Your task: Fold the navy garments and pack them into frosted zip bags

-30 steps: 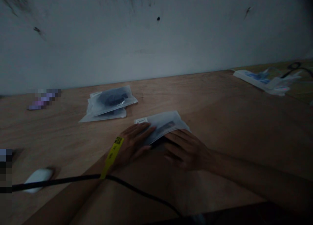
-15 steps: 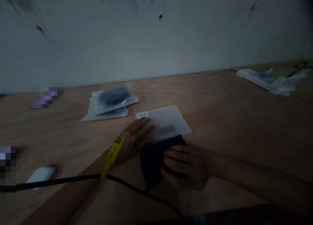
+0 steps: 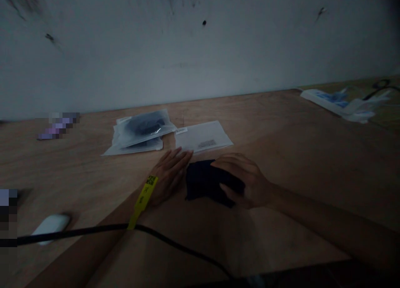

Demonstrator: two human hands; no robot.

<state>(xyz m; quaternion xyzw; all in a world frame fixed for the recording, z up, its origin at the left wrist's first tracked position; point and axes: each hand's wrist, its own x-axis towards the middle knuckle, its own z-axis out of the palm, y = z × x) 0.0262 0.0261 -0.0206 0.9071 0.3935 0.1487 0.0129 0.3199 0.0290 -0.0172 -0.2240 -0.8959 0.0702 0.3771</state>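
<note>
A dark blue folded cloth [image 3: 203,180] lies on the wooden table in front of me. My right hand [image 3: 242,177] grips its right side, fingers over the top and thumb at the near edge. Just left of the cloth, my left hand [image 3: 170,171] rests flat with fingers stretched out, a yellow band round its wrist. Its fingertips are by the near edge of a flat whitish plastic bag [image 3: 203,136] with a label and small print. Further left, frosted bags [image 3: 140,129] with dark contents lie stacked.
A black cable [image 3: 168,238] crosses in front, over my left forearm. A white rounded object [image 3: 51,227] lies at the left, a blurred purple item [image 3: 59,127] behind it. White-and-blue plastic packaging [image 3: 337,104] sits at the back right, against the wall side.
The whitish bag has slid away toward the wall, off my left fingers. My right hand and the cloth have moved away from me, and the cloth's shape has changed.
</note>
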